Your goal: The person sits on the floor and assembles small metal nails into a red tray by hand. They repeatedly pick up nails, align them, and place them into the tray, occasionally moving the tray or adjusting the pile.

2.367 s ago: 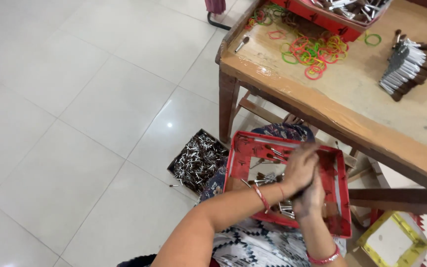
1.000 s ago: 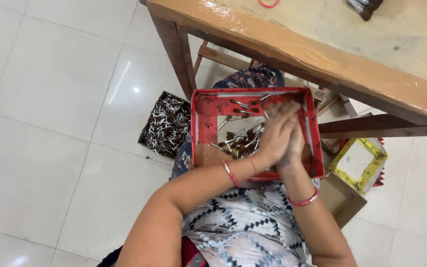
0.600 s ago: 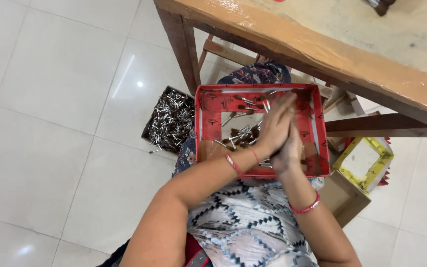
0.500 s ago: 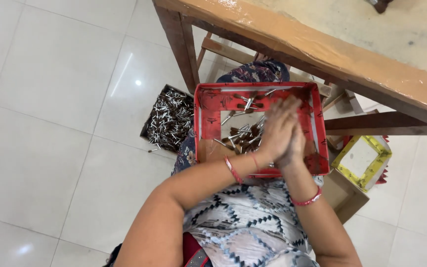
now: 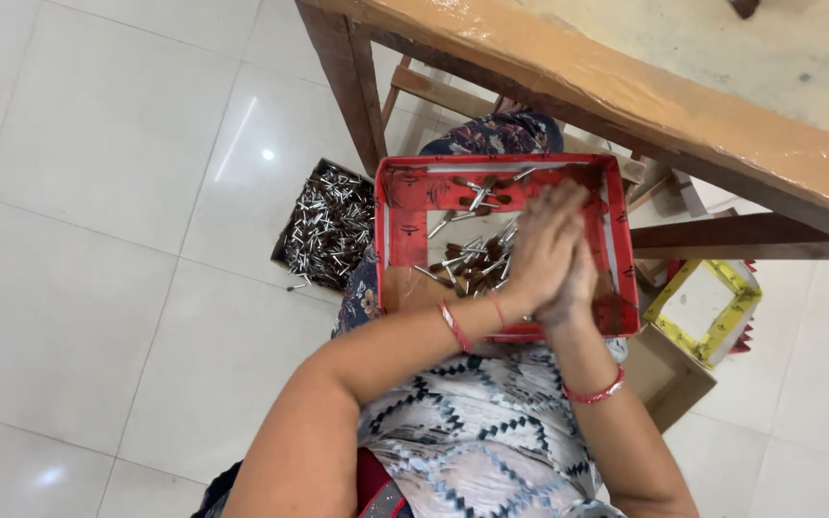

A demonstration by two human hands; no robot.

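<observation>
A: Hands?
B: Left hand (image 5: pixel 541 251) & right hand (image 5: pixel 576 280) pressed palm-to-palm, fingers pointing to upper right, centre-right of frame.
A: Arms?
B: Both forearms bent, rising from bottom edge.

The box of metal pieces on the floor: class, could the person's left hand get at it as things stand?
Probably yes: the floor box lies open on the left hand's side, beside the red tray, with nothing between.
</observation>
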